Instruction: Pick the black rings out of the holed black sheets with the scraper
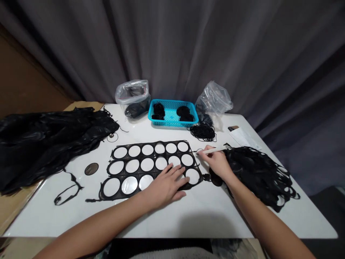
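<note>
A black rubber sheet [140, 160] with rows of round cut-outs lies flat on the white table [205, 216]. My left hand [167, 185] presses flat on its lower right part, fingers spread. My right hand [217, 163] rests just right of the sheet and grips a thin white stick-like tool [212, 150], its tip pointing left at the sheet's upper right corner. The hand sits against a heap of black rubber scraps [258, 176].
A turquoise basket [172, 114] with black rings stands at the back, between two clear plastic bags [133, 95] [214, 99]. Loose black rings [202, 132], a dark disc [91, 168], a rubber scrap [67, 192], a big black pile [48, 140] left, paper [244, 138] right.
</note>
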Tool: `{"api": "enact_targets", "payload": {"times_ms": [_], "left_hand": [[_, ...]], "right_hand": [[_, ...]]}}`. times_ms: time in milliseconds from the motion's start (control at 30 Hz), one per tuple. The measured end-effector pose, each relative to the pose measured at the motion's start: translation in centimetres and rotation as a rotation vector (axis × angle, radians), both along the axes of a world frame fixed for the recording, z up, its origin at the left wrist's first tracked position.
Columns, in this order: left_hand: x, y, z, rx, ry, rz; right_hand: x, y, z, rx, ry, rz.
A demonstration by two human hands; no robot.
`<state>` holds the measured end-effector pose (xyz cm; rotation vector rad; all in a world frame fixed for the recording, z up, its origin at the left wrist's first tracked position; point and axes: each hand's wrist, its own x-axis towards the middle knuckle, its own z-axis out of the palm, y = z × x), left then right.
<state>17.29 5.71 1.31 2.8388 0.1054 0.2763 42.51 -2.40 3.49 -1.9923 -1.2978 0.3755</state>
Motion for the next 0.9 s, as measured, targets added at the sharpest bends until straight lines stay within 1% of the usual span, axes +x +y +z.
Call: {"api": "enact_targets", "payload": {"times_ms": [100, 167, 300, 467, 533, 633, 733, 800, 833, 867, 900], "left_hand": [[0.5, 0.4, -0.6, 0.015, -0.002, 0.037], [0.5, 0.4, -1.1, 0.018, 0.006, 0.038], [0.3, 0.4, -1.6, 0.003, -0.006, 0.031], [0.2, 0.4, -1.5, -0.009, -0.014, 0.029], [0.2, 0.4, -1.5, -0.009, -0.010, 0.029], [0.2, 0.4, -1.4, -0.010, 0.005, 0.024], [0.2, 0.4, -1.5, -0.012, 0.017, 0.014], [0.2, 0.4, -1.5, -0.015, 0.018, 0.009], [0.1, 0.4, -1.5, -0.018, 0.018, 0.007], [0.1, 0.4, -1.5, -0.023, 0.018, 0.006], [0.0, 0.4, -1.4, -0.030, 0.020, 0.004]], "right_hand": [[-2.8, 0.1, -0.4, -0.043, 0.149, 0.134], [-3.8, 0.1, -0.7, -0.059, 0.179, 0.178], [-4.2, -0.1, -0.9, -0.054, 0.199, 0.213], [-4.0, 0.1, -1.1, -0.024, 0.173, 0.250], [-4.0, -0.1, -1.3, 0.000, 0.108, 0.279], [-4.4, -0.8, -1.8, 0.047, -0.056, 0.347], [-4.9, -1.5, -2.3, 0.079, -0.267, 0.480], [-4.5, -1.2, -2.5, 0.076, -0.399, 0.559], [-3.9, -0.8, -2.5, 0.071, -0.453, 0.552], [-3.0, -0.2, -2.4, 0.067, -0.495, 0.498], [-1.7, 0.5, -2.3, 0.066, -0.522, 0.403]]}}
